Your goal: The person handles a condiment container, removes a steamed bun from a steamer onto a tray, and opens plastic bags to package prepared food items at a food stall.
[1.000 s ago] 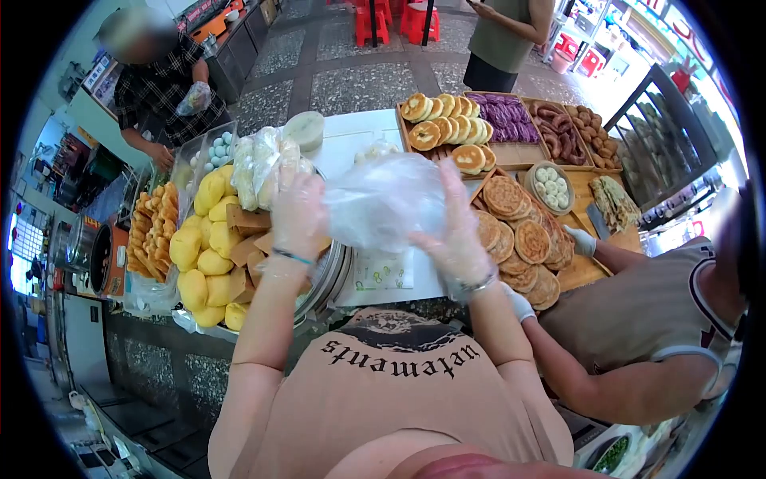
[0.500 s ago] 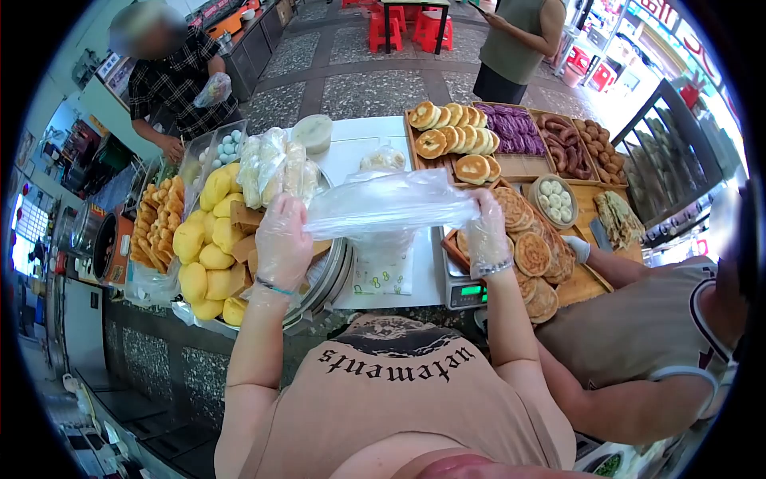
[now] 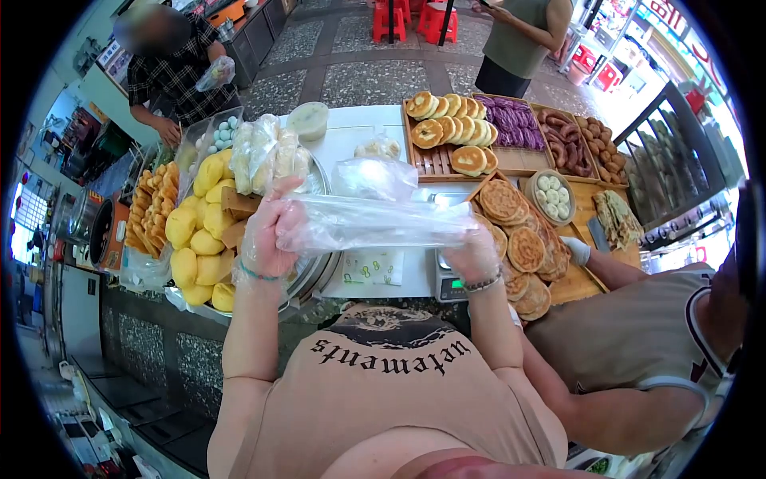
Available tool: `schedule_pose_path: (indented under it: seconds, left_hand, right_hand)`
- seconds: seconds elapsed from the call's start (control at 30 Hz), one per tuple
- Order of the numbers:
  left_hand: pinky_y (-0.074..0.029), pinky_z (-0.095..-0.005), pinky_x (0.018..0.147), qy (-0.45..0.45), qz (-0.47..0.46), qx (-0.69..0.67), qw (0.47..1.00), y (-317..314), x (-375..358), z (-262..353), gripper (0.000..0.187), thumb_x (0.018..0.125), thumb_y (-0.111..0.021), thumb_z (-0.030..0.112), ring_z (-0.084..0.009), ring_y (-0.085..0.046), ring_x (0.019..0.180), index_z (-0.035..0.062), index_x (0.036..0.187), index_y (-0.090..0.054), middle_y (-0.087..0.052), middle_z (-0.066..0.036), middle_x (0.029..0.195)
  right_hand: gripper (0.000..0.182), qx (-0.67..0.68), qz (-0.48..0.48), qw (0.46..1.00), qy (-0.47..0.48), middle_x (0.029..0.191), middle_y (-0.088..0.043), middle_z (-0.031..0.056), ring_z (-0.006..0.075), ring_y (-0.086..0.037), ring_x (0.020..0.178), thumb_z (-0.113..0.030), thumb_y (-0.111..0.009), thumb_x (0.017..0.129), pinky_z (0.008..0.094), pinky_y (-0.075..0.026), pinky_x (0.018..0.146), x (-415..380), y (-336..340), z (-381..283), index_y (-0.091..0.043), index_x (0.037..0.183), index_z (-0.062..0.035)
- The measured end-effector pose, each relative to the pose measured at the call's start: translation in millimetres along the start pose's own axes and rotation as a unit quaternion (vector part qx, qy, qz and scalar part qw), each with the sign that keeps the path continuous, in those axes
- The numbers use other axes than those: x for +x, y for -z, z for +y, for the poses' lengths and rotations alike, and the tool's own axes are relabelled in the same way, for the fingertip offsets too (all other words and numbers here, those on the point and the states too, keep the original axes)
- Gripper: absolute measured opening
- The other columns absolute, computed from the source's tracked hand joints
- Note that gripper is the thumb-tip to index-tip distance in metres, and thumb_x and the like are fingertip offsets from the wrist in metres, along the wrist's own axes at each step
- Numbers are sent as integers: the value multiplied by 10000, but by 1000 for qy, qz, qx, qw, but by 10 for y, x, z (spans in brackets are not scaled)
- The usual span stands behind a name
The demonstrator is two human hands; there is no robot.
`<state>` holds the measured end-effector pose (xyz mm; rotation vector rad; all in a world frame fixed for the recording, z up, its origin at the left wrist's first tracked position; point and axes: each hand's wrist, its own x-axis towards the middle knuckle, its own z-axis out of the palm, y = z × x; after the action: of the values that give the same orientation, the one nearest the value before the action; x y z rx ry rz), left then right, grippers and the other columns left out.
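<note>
A clear plastic bag (image 3: 371,223) is stretched sideways between my two gloved hands, over the white tabletop. My left hand (image 3: 273,235) grips its left end in a fist, beside the yellow buns (image 3: 206,247). The right end is in the closed fingers of my right hand (image 3: 472,251), just above a digital scale (image 3: 452,286). Thin clear gloves cover both hands. Behind the held bag lies a heap of clear plastic bags (image 3: 371,177), and a white bag with green print (image 3: 375,268) lies below it.
Flatbreads (image 3: 527,247) and a bowl of white balls (image 3: 550,198) are on the right. Trays of browned cakes (image 3: 447,132) and purple rolls (image 3: 511,124) stand behind. A co-worker's gloved hand (image 3: 576,251) is near the flatbreads. A person (image 3: 183,72) stands across, far left.
The bag has been drawn into a narrower band, and more of it is gathered at my left hand. My left hand has turned into a fist and moved slightly left.
</note>
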<state>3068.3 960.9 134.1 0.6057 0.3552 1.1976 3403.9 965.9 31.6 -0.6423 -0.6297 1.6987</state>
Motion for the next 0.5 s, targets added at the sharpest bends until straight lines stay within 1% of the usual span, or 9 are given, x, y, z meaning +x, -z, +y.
schedule_pose_path:
  seconds: [0.07,0.13,0.17,0.23,0.33,0.37,0.43,0.47,0.5]
  left_hand:
    - [-459,-244,553,24,-72,-41,996,107,43,-113,247,894,-399,22,-125,-503,587,14,1100,-536,-547,-45,751]
    - [-424,-246,537,-23,204,78,976,104,87,-308,233,887,-410,24,-117,-481,595,13,1038,-588,-539,-38,748]
    - [-424,-246,537,-22,207,79,975,178,53,-351,233,887,-410,24,-117,-481,595,13,1038,-588,-539,-38,748]
    - [-439,-246,609,46,-9,88,995,274,-75,-419,223,861,-453,18,-128,-511,682,8,1005,-623,-542,-41,783]
    - [-460,-263,684,106,-71,258,958,207,-217,-627,293,848,-487,35,-151,-538,793,19,1103,-630,-551,-51,839]
    - [-460,-263,684,104,-60,253,960,134,-224,-674,293,848,-487,35,-151,-538,793,19,1103,-630,-551,-51,839]
    - [-445,-290,810,162,-108,558,806,-18,-267,-719,465,849,-550,104,-179,-540,838,86,1313,-532,-554,-36,936]
    - [-445,-290,810,164,-80,552,814,15,-304,-794,465,849,-550,104,-179,-540,838,86,1313,-532,-554,-36,936]
    - [-441,-282,799,89,-65,620,777,86,-306,-866,517,853,-548,108,-157,-522,838,106,1365,-477,-537,-31,943]
  right_hand:
    - [269,244,87,966,-25,877,-658,66,203,-626,796,-135,-524,845,306,-487,778,-132,-407,-201,-585,1074,-8]
    - [282,254,71,965,-6,835,-643,46,188,-611,741,-164,-516,858,297,-491,733,-179,-444,-245,-582,1092,-23]
    - [288,259,62,964,3,814,-635,37,181,-603,713,-179,-513,864,292,-493,710,-176,-421,-248,-581,1102,-31]
    - [298,241,56,967,57,763,-607,13,154,-565,627,-215,-505,880,271,-485,626,-137,-322,-282,-583,1115,-50]
    - [382,232,44,967,93,725,-577,-4,103,-506,523,-278,-513,892,230,-445,491,-17,-185,-366,-551,1194,-47]
    - [453,273,-94,954,83,938,-605,55,163,-562,775,-291,-511,897,303,-479,695,20,-5,-357,-499,1273,-39]
    - [546,286,-114,950,52,1120,-604,106,212,-587,965,-313,-519,894,364,-494,839,-1,-167,-365,-426,1355,-35]
    - [596,292,-123,948,36,1212,-604,131,236,-600,1060,-324,-523,893,395,-501,911,-19,-247,-370,-389,1396,-34]
    - [656,232,7,972,36,1080,-591,100,165,-572,848,-309,-560,867,316,-490,721,-40,-622,-418,-342,1424,-42]
